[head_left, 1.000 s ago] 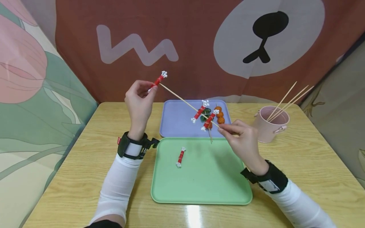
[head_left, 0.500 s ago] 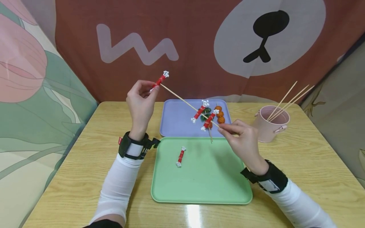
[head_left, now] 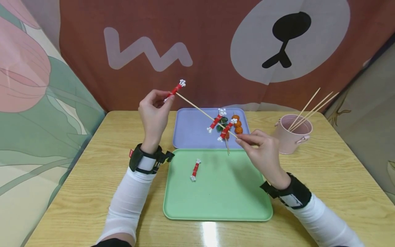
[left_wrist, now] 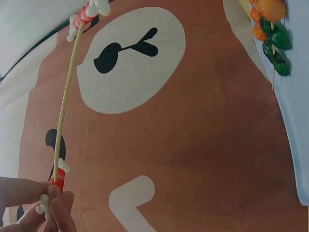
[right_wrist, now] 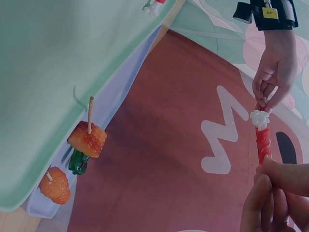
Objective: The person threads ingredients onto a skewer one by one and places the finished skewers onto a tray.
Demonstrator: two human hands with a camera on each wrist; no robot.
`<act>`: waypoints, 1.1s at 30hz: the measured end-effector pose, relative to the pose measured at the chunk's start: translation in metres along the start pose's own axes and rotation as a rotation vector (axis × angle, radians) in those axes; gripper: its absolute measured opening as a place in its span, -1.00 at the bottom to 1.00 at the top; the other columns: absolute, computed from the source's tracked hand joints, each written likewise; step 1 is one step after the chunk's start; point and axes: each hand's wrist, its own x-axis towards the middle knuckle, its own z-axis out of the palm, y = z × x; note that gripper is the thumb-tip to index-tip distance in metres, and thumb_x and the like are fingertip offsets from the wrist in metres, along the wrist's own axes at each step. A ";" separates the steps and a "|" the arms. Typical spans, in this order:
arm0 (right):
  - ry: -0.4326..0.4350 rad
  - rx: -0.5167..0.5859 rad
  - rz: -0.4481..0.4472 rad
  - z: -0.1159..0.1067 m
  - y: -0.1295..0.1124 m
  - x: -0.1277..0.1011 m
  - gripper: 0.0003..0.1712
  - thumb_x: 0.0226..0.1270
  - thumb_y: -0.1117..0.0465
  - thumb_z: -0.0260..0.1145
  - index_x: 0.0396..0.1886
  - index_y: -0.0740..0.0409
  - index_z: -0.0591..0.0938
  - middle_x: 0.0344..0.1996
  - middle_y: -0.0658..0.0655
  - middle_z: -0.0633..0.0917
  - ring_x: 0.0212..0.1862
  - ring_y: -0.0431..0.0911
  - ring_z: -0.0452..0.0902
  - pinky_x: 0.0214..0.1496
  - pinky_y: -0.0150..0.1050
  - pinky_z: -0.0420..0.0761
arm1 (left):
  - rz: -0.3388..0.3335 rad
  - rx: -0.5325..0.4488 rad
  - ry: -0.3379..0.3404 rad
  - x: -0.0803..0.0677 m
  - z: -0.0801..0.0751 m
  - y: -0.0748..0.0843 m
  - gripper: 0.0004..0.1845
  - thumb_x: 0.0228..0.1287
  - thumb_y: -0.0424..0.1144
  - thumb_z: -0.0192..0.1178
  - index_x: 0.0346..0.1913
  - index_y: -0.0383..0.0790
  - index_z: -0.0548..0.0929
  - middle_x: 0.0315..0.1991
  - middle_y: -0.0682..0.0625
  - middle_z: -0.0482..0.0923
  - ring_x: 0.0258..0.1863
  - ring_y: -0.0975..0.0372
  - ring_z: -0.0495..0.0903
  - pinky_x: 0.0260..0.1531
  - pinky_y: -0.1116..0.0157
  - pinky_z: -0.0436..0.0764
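Observation:
In the head view my left hand (head_left: 154,115) pinches a red roll (head_left: 175,90) with white knobbed ends, like enoki mushrooms in a red wrap. This roll sits at the far tip of a bamboo skewer (head_left: 194,105). Two more such rolls, a middle one (head_left: 216,120) and a lower one (head_left: 227,130), are threaded crosswise on the skewer. Below them, thumb and fingers of my right hand (head_left: 262,154) pinch the skewer's near end. Another loose roll (head_left: 195,170) lies on the green tray (head_left: 222,202). How deep the tip goes into the held roll cannot be told.
Behind the green tray lies a blue-violet tray (head_left: 194,128) with skewered orange balls (head_left: 238,124) and green pieces (head_left: 223,124). A pink bucket (head_left: 288,139) with several bare skewers stands at the right. A printed cloth (head_left: 210,79) hangs behind the table.
My left hand has shifted slightly right and down with its roll, toward the other rolls along the skewer. The right hand and the skewer stay almost still.

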 end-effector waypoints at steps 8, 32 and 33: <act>-0.007 -0.009 0.010 -0.001 0.000 0.001 -0.83 -0.05 0.35 0.51 -0.37 0.24 0.78 -0.60 0.04 0.66 -0.56 -0.27 0.44 -0.58 -0.58 0.32 | 0.005 -0.046 -0.007 -0.001 0.005 -0.008 -0.81 0.16 -0.39 0.30 -0.27 -0.52 0.65 -0.30 -0.31 0.66 -0.42 0.11 0.60 -0.32 0.42 0.60; -0.050 -0.038 0.036 -0.005 -0.001 -0.003 -0.80 -0.07 0.36 0.52 -0.35 0.24 0.78 -0.59 0.05 0.67 -0.53 -0.23 0.46 -0.48 -0.64 0.43 | -0.071 -0.176 -0.076 -0.001 0.010 -0.023 -0.83 0.11 -0.40 0.34 -0.29 -0.49 0.66 -0.30 -0.28 0.66 -0.45 0.25 0.63 -0.35 0.43 0.65; -0.053 -0.032 0.040 -0.005 -0.001 -0.003 -0.80 -0.06 0.36 0.51 -0.35 0.25 0.78 -0.59 0.05 0.67 -0.52 -0.23 0.46 -0.46 -0.64 0.44 | -0.076 -0.177 -0.084 -0.002 0.009 -0.020 -0.83 0.11 -0.42 0.33 -0.29 -0.51 0.66 -0.31 -0.30 0.66 -0.46 0.25 0.63 -0.34 0.43 0.65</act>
